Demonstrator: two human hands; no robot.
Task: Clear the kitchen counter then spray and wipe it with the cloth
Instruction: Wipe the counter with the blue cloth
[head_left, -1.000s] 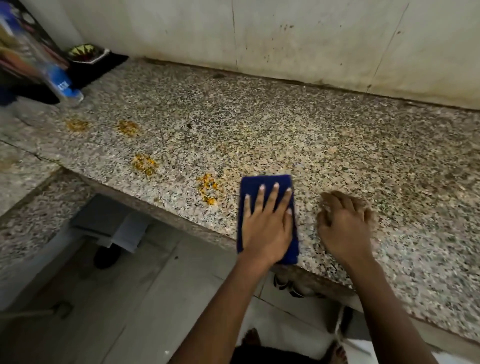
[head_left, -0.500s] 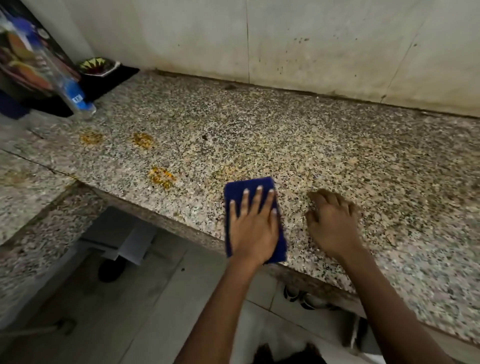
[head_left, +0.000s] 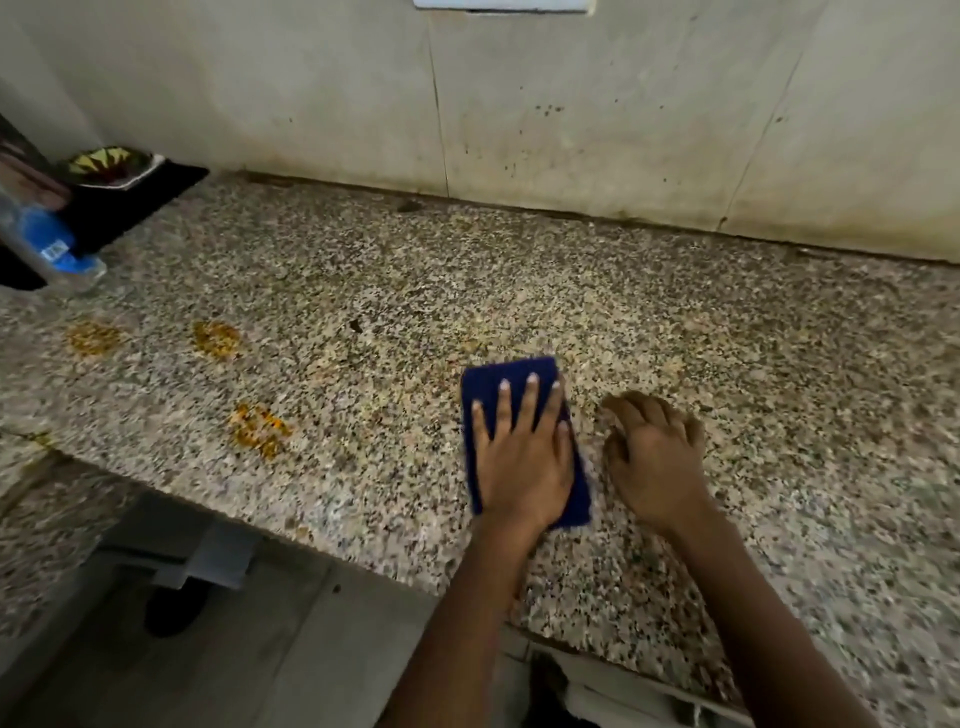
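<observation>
at nine o'clock i see the spray bottle (head_left: 49, 249) parked at the bench (head_left: 675, 322) edge. three yellow stains (head_left: 257, 428) remain at about eight o'clock of the blue cloth (head_left: 511, 376); the fourth, visible a second ago, is gone, so i judge the wipe is working leftward. my left hand (head_left: 522, 457) presses flat on the cloth, fingers spread. just beside it at three o'clock, my right hand (head_left: 657, 457) rests loosely curled on the bench, holding nothing.
</observation>
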